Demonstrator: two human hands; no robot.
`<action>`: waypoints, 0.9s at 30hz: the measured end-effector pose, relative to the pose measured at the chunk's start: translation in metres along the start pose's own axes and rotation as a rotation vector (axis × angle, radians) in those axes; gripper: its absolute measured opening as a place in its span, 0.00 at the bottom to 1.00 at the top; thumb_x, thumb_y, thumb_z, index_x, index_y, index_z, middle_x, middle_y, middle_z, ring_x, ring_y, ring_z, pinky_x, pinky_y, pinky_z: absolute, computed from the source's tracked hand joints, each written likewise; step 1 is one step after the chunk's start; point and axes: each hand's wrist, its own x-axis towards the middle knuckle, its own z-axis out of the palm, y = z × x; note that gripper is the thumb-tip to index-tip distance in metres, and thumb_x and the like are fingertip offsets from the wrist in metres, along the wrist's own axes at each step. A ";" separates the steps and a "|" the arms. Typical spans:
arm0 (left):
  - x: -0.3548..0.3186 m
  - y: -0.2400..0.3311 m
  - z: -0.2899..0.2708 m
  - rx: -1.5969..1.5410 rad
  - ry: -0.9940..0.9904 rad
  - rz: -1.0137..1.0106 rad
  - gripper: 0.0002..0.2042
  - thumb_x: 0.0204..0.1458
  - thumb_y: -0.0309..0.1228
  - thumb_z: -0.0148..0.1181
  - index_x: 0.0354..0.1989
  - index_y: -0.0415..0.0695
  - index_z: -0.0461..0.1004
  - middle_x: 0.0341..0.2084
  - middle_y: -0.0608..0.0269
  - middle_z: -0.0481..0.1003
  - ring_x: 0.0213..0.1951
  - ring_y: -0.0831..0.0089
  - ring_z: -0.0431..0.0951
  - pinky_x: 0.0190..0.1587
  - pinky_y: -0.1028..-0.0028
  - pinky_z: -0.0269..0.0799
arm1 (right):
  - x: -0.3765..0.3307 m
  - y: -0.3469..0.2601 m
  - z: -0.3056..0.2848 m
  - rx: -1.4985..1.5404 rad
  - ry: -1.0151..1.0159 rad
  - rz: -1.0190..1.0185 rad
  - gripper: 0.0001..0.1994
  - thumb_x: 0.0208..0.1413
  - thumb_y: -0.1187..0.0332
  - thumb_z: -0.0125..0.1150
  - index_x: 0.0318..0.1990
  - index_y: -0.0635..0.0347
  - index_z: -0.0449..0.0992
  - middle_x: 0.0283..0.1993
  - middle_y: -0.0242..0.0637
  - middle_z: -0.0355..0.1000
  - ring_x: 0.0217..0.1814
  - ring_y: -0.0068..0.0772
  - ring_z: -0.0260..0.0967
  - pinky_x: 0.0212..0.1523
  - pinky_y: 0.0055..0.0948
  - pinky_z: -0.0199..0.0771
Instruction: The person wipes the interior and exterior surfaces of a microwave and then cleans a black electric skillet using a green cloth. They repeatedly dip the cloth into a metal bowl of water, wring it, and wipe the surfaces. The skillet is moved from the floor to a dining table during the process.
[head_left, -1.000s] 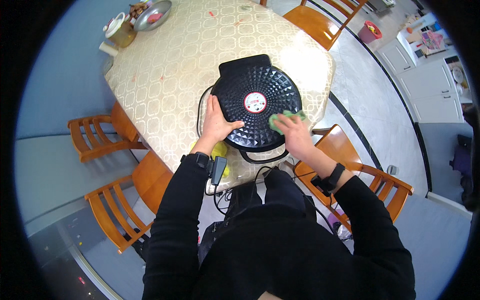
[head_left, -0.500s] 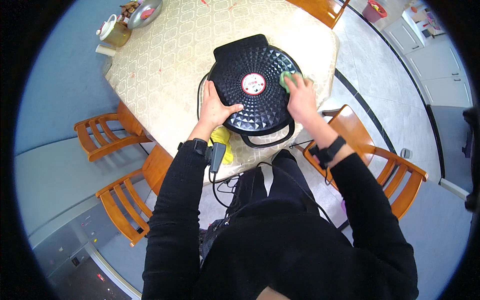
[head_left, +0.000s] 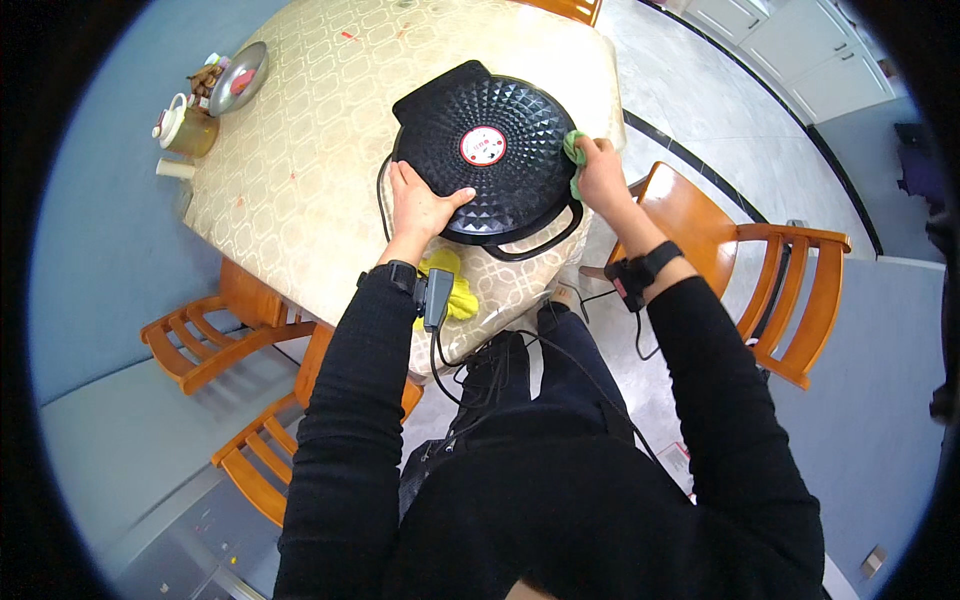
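A round black electric griddle (head_left: pixel 505 190), its lid closed and studded with faceted bumps, lies on the table with its handle (head_left: pixel 535 240) toward me. My left hand (head_left: pixel 420 208) rests on the lid's left edge, fingers stretched apart and thumb lying on top. At the right rim, my right hand (head_left: pixel 603 180) is closed on a green cloth (head_left: pixel 574 150) pressed against the griddle's side. Part of the cloth hangs below the fingers. Beside my left wrist, a yellow cloth (head_left: pixel 460 298) lies on the table near its front edge.
The patterned tablecloth (head_left: pixel 320 150) covers the table. A metal bowl (head_left: pixel 238 78) and a lidded pitcher (head_left: pixel 186 128) stand at the far left. Wooden chairs stand on the left and at the right (head_left: pixel 690 225). Black cables (head_left: pixel 590 370) hang near my legs.
My right hand has moved with the green cloth from the lid's top out to its right rim. My left hand stays on the left edge. The whole view has shifted.
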 end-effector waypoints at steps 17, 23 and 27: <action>0.004 0.002 -0.002 0.015 -0.094 -0.027 0.59 0.32 0.52 0.71 0.62 0.22 0.40 0.64 0.31 0.41 0.67 0.46 0.43 0.68 0.66 0.42 | 0.067 0.031 0.032 0.420 0.055 0.125 0.19 0.55 0.59 0.55 0.50 0.61 0.72 0.51 0.49 0.70 0.54 0.48 0.67 0.55 0.35 0.64; 0.006 0.005 -0.006 0.033 -0.158 -0.028 0.60 0.34 0.54 0.70 0.62 0.22 0.38 0.64 0.31 0.39 0.67 0.46 0.42 0.67 0.65 0.43 | -0.034 0.044 0.001 0.604 -0.095 -0.248 0.14 0.60 0.65 0.45 0.45 0.59 0.76 0.60 0.42 0.64 0.61 0.43 0.60 0.63 0.38 0.54; 0.007 0.004 -0.004 0.030 -0.167 -0.037 0.60 0.34 0.55 0.70 0.63 0.23 0.37 0.64 0.31 0.39 0.67 0.45 0.42 0.67 0.64 0.43 | -0.034 0.048 -0.001 0.790 -0.104 -0.105 0.06 0.52 0.75 0.57 0.37 0.60 0.78 0.49 0.40 0.68 0.54 0.39 0.65 0.54 0.32 0.64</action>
